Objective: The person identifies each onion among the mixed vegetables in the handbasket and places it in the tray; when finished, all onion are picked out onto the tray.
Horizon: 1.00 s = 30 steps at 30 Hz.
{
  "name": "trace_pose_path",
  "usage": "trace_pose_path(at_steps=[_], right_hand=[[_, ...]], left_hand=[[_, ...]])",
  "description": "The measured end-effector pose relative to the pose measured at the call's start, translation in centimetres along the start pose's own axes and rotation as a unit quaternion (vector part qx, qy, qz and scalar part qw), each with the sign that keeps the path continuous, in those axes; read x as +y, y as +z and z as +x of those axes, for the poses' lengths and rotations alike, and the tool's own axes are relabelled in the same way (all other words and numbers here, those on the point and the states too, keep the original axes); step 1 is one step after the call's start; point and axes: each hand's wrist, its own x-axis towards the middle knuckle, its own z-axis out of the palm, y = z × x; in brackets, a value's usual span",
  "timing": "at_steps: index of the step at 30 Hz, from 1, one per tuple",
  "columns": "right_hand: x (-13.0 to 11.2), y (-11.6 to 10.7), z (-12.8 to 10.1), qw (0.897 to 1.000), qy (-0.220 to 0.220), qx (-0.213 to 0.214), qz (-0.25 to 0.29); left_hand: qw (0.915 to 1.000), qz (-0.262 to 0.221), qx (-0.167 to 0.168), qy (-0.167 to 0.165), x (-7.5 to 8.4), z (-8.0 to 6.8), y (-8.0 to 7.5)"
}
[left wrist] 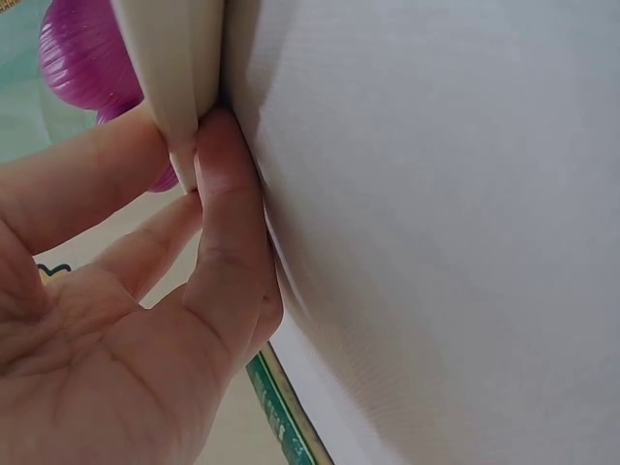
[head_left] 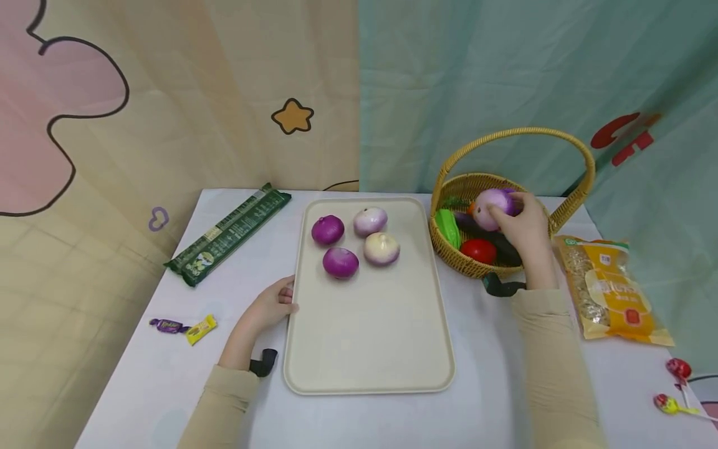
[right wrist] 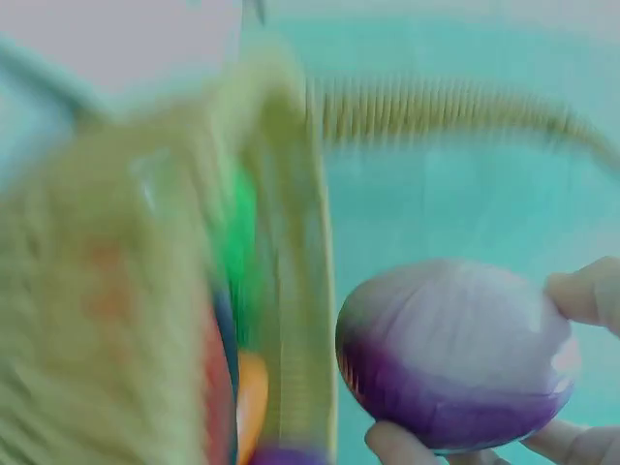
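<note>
My right hand [head_left: 526, 226] holds a purple-and-white onion [head_left: 493, 209] at the mouth of the wicker basket [head_left: 470, 268]. Thumb and fingers pinch the sides of this onion [right wrist: 455, 354] in the right wrist view, just past the basket's rim. At the left edge of the beige tray [head_left: 370, 349], my left hand [head_left: 272, 304] grips the rim. The left wrist view has its fingers [left wrist: 225, 160] pinching the tray edge [left wrist: 179, 77] from both faces. On the tray's far half sit several onions: dark purple ones [head_left: 340, 263] on the left, paler ones [head_left: 382, 249] on the right.
Inside the basket are a red tomato [head_left: 478, 251], a green vegetable [head_left: 448, 227] and dark vegetables; its handle [head_left: 516, 131] arches above. Right of it lies an orange-and-clear bag [head_left: 617, 290], with lollipops [head_left: 667, 403] nearer. A green packet [head_left: 230, 234] and wrapped candies [head_left: 200, 329] lie left.
</note>
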Motion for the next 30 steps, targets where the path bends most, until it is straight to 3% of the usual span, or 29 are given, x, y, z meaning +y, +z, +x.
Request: trace_pose_path(at_steps=[4,7,11,15,22,30], right_hand=[[-1.7,2.2,-3.3,0.997,-0.022,-0.052,0.053],[-2.7,4.9,-5.6,0.989,-0.032,-0.111,0.097],[-3.6,9.5,-8.4,0.964,-0.025,-0.203,0.167],[-4.1,13.7,-10.6,0.944,-0.010,-0.262,0.200],[-4.6,18.1,-12.4,0.932,-0.003,-0.298,0.206],[-4.4,19.5,-12.7,0.934,-0.023,-0.308,0.178]], left_hand=[[1.0000,0.001,-0.002,0.001,0.3,0.0,-0.3],[1.0000,0.001,0.000,0.002,0.4,-0.1,-0.4],[1.0000,0.004,0.007,0.004,0.3,-0.1,-0.3],[0.9999,-0.006,0.009,-0.004,0.0,-0.1,0.0],[0.9991,-0.035,0.015,-0.018,-0.4,-0.1,0.0],[0.9983,-0.051,0.022,-0.013,-0.4,-0.2,-0.3]])
